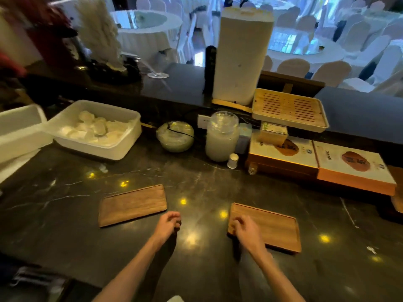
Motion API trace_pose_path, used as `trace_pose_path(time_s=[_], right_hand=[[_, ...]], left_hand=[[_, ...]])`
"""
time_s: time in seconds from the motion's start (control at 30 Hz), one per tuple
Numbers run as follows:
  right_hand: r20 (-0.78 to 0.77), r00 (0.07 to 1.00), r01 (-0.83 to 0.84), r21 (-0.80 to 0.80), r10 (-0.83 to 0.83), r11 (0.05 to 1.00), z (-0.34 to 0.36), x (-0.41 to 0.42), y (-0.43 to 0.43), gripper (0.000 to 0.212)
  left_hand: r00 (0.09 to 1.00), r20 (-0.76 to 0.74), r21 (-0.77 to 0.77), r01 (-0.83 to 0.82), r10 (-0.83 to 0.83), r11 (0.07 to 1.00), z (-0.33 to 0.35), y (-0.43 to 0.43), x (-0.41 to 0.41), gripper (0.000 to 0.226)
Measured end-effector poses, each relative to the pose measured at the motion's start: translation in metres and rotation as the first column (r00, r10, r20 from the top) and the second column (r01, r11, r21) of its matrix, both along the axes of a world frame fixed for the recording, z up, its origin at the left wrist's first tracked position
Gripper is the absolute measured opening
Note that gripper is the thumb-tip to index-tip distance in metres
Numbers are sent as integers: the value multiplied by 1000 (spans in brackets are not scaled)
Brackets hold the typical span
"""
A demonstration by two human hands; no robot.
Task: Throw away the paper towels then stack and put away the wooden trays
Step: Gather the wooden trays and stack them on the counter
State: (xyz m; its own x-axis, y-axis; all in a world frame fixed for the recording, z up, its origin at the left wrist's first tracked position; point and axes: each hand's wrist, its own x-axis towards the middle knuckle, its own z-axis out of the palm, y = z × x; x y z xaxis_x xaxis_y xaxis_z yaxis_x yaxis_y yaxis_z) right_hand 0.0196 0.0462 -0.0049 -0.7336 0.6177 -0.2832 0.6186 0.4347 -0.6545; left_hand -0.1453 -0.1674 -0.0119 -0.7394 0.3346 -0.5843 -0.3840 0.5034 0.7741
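1. Two bare forearms reach over a dark marble counter (196,175); the left hand (169,223) hovers between two wooden trays, fingers curled around nothing visible.
2. At right, the right hand (244,227) lies on the left end of the right tray (277,229), fingers bent at its edge; whether it grips cannot be told.
3. Farther left, the left tray (132,205) lies flat and bare on the counter, well apart from its partner.
4. Behind them stand a white tub (122,149) of crumpled white pieces, a glass jar (221,138), a tall paper roll (242,55) and a slatted tray (287,107).
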Motion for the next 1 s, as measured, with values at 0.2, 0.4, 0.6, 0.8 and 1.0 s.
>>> trace_pose_path(time_s=[0.2,0.4,0.6,0.8,1.0], right_hand=[[124,953,-246,-210,275,946,-2,-114,-94,29],[205,965,-101,-288,164,952,0,-195,-146,54],[217,974,160,-465,-63,870,-13,-226,-166,57],[246,957,266,-550,-151,791,-19,-218,-169,55],[264,956,264,-581,-129,770,-17,-184,-165,29]], left_hand=[[961,-81,-49,-268,264,962,9,-99,-81,29],[921,-187,-285,-383,341,879,6,-181,-147,41],[957,-89,-306,-289,275,907,-14,-207,-168,41],[950,8,-152,-308,313,939,-22,-203,-158,37],[928,76,-143,-352,365,925,-23,-211,-143,32]])
